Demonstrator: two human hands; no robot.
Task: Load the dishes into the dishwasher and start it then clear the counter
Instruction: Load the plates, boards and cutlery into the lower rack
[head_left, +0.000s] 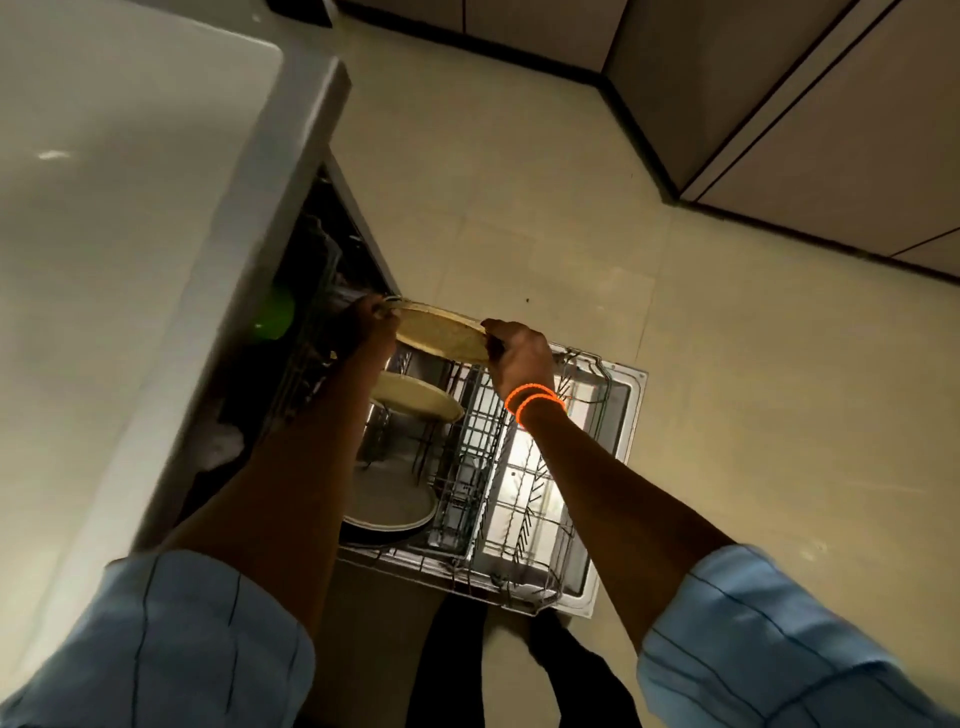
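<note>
A beige plate (441, 332) is held tilted over the pulled-out lower rack (524, 499) of the open dishwasher. My left hand (371, 325) grips its left rim and my right hand (519, 353), with orange bangles at the wrist, grips its right rim. Below it a second cream plate (415, 402) stands slanted in the rack. Closer to me, a white plate (389, 501) leans against a dark dish. The dishwasher door (623, 405) lies flat, open towards the floor.
The white counter (130, 234) fills the left side, right above the dishwasher. A green object (275, 314) sits in the dark upper rack under the counter edge. Beige floor (571, 208) stretches beyond the door; cabinets (805, 130) stand at the top right. My feet are just below the rack.
</note>
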